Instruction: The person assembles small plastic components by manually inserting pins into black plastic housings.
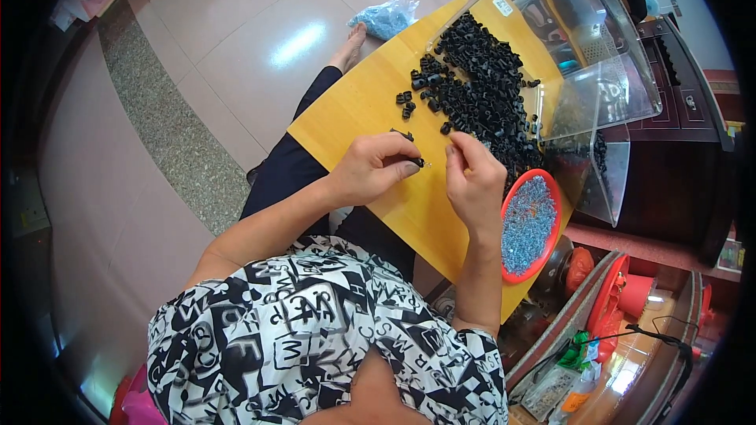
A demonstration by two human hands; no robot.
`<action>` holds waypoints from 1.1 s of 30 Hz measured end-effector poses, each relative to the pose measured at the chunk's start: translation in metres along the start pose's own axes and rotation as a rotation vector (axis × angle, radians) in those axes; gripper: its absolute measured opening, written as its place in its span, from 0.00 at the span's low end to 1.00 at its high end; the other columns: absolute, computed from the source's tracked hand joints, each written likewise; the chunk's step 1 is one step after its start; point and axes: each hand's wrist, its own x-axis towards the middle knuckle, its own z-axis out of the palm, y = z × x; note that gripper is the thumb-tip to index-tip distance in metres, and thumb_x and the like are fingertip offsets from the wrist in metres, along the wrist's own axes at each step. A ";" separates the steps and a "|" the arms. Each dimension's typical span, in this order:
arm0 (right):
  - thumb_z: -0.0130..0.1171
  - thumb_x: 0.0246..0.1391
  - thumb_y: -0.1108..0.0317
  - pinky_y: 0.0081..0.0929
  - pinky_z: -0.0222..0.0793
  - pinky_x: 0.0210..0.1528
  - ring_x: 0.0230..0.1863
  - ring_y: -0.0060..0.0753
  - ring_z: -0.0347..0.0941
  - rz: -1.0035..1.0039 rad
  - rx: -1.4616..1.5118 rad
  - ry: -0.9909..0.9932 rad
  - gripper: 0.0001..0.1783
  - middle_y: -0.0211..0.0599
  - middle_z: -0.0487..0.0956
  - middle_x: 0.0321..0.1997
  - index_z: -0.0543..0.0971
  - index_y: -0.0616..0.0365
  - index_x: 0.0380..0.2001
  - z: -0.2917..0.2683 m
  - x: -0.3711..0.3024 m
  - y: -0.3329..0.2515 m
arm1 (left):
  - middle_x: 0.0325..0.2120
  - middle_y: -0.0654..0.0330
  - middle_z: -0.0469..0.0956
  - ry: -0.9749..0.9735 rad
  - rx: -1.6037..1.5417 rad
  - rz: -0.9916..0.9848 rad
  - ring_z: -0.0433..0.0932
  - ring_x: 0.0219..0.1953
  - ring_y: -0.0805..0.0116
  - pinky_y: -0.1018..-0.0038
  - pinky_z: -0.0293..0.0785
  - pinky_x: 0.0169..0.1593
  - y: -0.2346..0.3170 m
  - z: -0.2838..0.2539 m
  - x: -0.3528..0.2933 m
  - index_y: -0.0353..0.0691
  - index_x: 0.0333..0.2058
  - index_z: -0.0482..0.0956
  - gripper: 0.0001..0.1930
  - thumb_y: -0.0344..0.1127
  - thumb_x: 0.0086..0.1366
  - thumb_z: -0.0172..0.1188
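Left hand pinches small black part between thumb and fingers. Right hand, at its 3 o'clock: fingers curled, tips close; cannot tell if they grip something tiny. From right hand: big black pile at 12 o'clock, red bowl of shiny bits at 4. Both on yellow table.

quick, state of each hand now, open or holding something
Left hand: closed, holding a small black plastic part.
Right hand: closed in a pinch; anything held can't be told.
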 end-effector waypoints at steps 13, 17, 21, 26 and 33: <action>0.55 0.43 0.69 0.38 0.67 0.29 0.27 0.48 0.71 0.043 -0.167 -0.149 0.07 0.48 0.74 0.24 0.74 0.62 0.23 0.054 0.047 0.017 | 0.28 0.65 0.74 -0.037 -0.579 -0.203 0.71 0.29 0.81 0.84 0.69 0.34 -0.001 -0.014 0.000 0.32 0.36 0.74 0.08 0.26 0.56 0.57; 0.55 0.44 0.67 0.38 0.67 0.30 0.27 0.47 0.71 0.090 -0.112 -0.111 0.08 0.48 0.74 0.24 0.75 0.62 0.20 0.052 0.049 0.018 | 0.31 0.60 0.76 -0.064 -0.496 -0.223 0.73 0.31 0.77 0.81 0.71 0.36 -0.001 -0.015 -0.001 0.33 0.37 0.74 0.09 0.26 0.56 0.57; 0.56 0.45 0.73 0.22 0.64 0.21 0.19 0.24 0.71 0.200 0.121 0.022 0.06 0.36 0.76 0.21 0.77 0.65 0.25 0.038 0.040 0.015 | 0.31 0.60 0.76 -0.049 -0.569 -0.277 0.73 0.31 0.76 0.81 0.71 0.36 -0.002 -0.017 0.001 0.34 0.37 0.74 0.09 0.26 0.56 0.57; 0.53 0.48 0.78 0.14 0.69 0.24 0.24 0.21 0.74 0.485 0.746 -0.064 0.02 0.34 0.76 0.25 0.73 0.66 0.26 0.008 0.015 0.001 | 0.29 0.62 0.76 -0.010 -0.800 -0.252 0.73 0.30 0.78 0.83 0.69 0.34 -0.004 -0.020 0.004 0.33 0.36 0.74 0.08 0.26 0.56 0.57; 0.55 0.49 0.75 0.13 0.66 0.27 0.23 0.17 0.71 0.445 0.818 -0.093 0.05 0.28 0.74 0.24 0.75 0.63 0.31 -0.015 -0.016 -0.002 | 0.27 0.64 0.75 0.012 -0.446 -0.240 0.72 0.29 0.79 0.83 0.68 0.34 0.008 -0.003 0.004 0.33 0.35 0.75 0.08 0.27 0.56 0.58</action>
